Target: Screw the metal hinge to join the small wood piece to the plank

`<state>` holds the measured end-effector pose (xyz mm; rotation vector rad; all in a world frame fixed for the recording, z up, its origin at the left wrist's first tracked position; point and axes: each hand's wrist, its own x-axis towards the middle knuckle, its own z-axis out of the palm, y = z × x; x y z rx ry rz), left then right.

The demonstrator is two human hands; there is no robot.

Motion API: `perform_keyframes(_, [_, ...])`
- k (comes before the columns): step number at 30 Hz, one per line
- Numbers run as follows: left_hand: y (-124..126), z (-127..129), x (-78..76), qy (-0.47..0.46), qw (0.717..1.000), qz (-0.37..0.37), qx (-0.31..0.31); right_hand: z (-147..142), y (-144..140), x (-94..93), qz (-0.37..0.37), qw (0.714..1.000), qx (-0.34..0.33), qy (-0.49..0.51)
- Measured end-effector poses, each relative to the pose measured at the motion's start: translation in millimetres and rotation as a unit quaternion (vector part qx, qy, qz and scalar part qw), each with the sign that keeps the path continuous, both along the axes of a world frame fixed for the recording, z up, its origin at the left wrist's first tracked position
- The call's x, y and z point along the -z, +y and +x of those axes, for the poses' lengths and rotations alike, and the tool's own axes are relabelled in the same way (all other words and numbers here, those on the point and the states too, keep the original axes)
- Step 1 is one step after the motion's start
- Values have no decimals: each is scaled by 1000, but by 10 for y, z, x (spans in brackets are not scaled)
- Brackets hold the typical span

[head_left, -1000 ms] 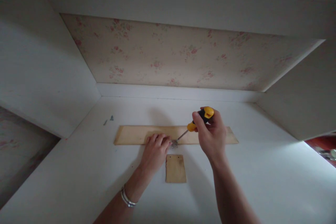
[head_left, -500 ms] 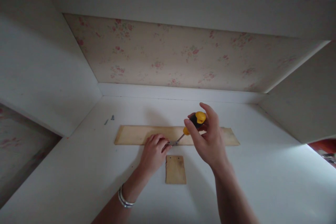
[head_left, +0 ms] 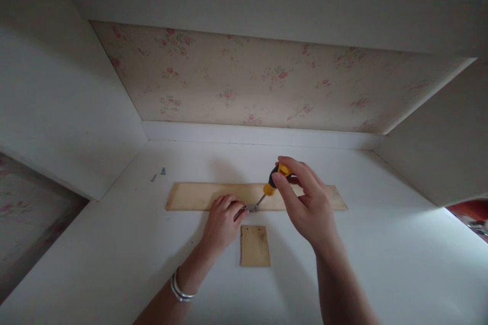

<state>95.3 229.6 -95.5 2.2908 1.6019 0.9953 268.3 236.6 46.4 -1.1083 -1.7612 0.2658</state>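
The yellow-black screwdriver (head_left: 269, 188) slants — tip at the grey metal piece (head_left: 251, 207).

There are two hands (head_left: 223, 223) (head_left: 310, 208), one screwdriver (head_left: 273, 179), one metal fitting (head_left: 251, 208), two boards (head_left: 194, 195) (head_left: 255, 248) and two screws (head_left: 163, 171) (head_left: 153, 177).

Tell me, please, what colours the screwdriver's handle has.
The screwdriver's handle is yellow and black, best seen in the head view.

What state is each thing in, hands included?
Long board: lying flat
Metal piece: at long board's near edge
Screwdriver: tilted, tip at metal piece
Left hand: on long board, at metal piece
Right hand: gripping screwdriver
Small board: flat, apart from long board
Screw-like pieces: loose
Bracelet: worn
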Motion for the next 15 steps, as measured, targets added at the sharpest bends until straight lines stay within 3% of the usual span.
perform_keyframes(4, [-3, 5, -11, 7, 1000, -1, -2, -7, 18, 0, 26, 999, 16, -17])
perform_keyframes(10, [-3, 8, -21, 3, 1000, -9, 2, -5, -2, 11, -19, 998, -64, -6])
perform_keyframes(15, [5, 0, -12, 0, 1000, -8, 0, -30, 14, 22, 49, 999, -13, -18])
